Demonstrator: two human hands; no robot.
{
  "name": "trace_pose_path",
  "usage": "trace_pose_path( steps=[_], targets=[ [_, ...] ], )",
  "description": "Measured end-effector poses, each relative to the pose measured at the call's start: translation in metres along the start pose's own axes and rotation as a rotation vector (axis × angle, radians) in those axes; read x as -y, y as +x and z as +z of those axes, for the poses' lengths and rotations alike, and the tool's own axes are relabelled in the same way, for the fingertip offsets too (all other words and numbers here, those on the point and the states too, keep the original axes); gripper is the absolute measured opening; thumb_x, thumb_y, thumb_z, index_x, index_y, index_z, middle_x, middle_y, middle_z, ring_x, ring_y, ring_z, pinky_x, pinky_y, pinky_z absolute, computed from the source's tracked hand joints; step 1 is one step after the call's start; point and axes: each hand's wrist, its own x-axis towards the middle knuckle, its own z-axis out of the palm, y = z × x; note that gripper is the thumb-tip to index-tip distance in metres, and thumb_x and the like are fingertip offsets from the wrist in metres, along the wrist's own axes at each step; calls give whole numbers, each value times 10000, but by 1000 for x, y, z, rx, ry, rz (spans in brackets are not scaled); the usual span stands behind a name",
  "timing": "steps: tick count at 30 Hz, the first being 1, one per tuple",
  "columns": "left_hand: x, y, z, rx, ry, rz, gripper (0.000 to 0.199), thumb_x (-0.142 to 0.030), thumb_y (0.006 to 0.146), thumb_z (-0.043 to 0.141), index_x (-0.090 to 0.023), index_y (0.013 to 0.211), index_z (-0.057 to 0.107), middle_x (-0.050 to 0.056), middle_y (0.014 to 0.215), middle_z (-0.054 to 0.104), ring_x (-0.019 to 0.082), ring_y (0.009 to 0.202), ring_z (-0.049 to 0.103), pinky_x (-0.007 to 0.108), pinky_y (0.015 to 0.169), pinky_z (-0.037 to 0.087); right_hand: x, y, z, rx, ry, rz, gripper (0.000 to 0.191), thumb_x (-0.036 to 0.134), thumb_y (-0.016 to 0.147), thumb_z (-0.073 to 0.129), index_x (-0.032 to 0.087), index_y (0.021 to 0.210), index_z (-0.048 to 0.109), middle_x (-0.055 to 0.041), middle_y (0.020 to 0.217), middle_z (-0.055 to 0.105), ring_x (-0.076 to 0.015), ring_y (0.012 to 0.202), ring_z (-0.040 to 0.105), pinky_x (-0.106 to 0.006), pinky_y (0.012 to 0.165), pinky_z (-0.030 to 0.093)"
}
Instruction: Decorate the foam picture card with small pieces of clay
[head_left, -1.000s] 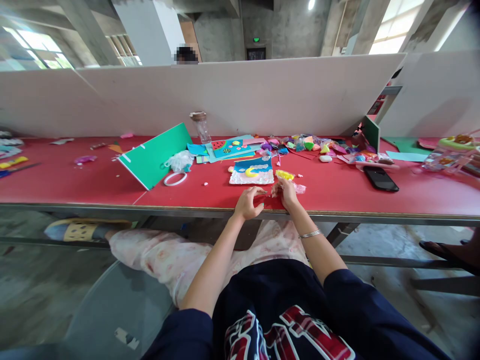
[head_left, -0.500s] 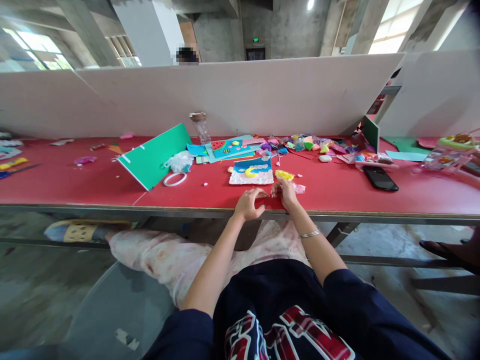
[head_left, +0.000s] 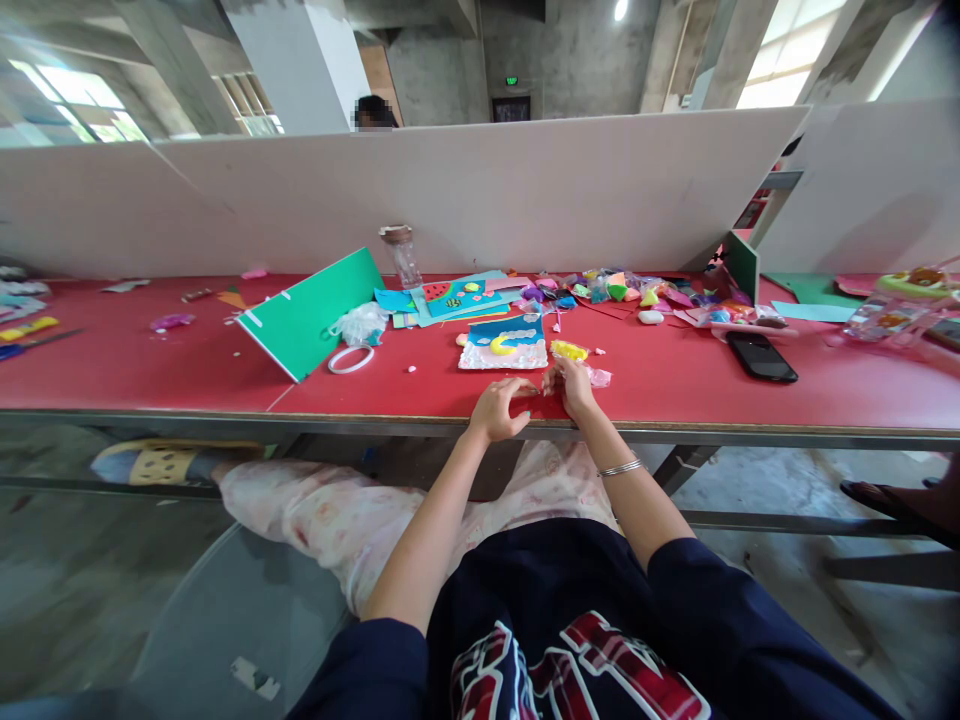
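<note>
Blue-and-white card [head_left: 528, 354]: lay flat on the red tabletop [head_left: 675, 388], just beyond the hands. From my distant seat I made out a blue upper part, lumpy white strips across it, and a bumpy whitish band along the near edge.
Yellow crescent [head_left: 497, 346]: sat on the card, curved like a C, smooth and bright against the rougher white.
Left hand [head_left: 498, 408]: rested at the near edge of the tabletop, fingers bent towards the other hand, thumb set apart below them.
Right hand [head_left: 573, 390]: fingers curled down, fingertips just beside the left ones. I could not tell whether either hand pinched something small.
Yellow lump [head_left: 570, 350]: lay right beyond the right hand, seemingly in clear wrapping, to the right of the card.
Pink wrapper [head_left: 599, 378]: crumpled, just beside the right hand.
Pale lump [head_left: 461, 340]: rounded, at the card's left edge.
Watermelon picture [head_left: 442, 291]: red slice with dark seeds on a blue sheet, behind the card.
Green board [head_left: 315, 310]: leaned at a slant to the left, a white ring [head_left: 350, 360] near its lower corner.
Shirt lettering [head_left: 630, 665]: big red plaid characters edged in white on dark cloth, cut off on my feed, so I could not read the word.
Green sign [head_left: 511, 81]: lit on the far wall, too small for me to read.
</note>
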Motion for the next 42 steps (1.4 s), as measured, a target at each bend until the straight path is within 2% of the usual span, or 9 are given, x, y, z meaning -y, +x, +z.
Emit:
trace_pose_path(
  steps=[12,18,31,42],
  targets=[
    [3,-2,2,-60,70,-20,327,-211,626,540,-198,952,524,43,948,664,231,936,610,380,866,447,-3,2,-1,-11,8,19,364,326,768,467,191,430,460,-7,383,511,-108,344,444,-239,385,343],
    [0,-2,1,-28,70,-45,340,-223,618,540,-205,958,527,42,965,664,246,945,608,394,878,432,-4,3,-1,-11,7,22,365,338,765,476,195,431,436,-9,388,514,-107,348,444,-238,382,345],
    [2,-2,4,-16,163,35,358,-200,621,570,-184,979,551,56,982,644,238,938,595,374,841,458,-4,4,-2,8,-44,-11,418,390,790,471,192,422,465,-7,378,508,-104,342,441,-243,400,362],
    [-1,-4,6,-8,283,77,359,-269,655,574,-166,998,556,76,985,627,246,929,578,378,857,451,-4,4,-2,1,43,25,328,329,732,486,205,439,405,-4,371,527,-121,329,457,-237,362,342]
  ],
)
